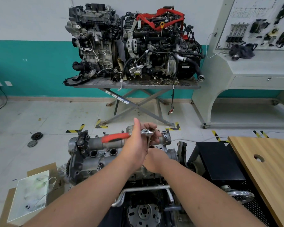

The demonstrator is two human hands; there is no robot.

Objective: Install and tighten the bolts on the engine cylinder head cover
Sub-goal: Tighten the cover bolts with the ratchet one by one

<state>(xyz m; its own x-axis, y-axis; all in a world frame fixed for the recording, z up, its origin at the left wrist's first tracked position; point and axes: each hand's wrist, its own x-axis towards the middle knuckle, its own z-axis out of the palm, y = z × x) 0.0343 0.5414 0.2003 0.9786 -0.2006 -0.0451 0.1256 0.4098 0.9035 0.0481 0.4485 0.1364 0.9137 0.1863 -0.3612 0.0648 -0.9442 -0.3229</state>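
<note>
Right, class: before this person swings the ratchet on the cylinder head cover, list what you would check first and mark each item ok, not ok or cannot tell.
1. Ratchet head gripped by the left hand: ok.
2. Right hand steadying low on the extension: cannot tell, partly hidden.
3. Socket seated on a bolt: cannot tell, hidden behind the hands.
4. Red handle has free swing room over the cylinder head cover: ok.
5. Extension upright: ok, roughly vertical.
</note>
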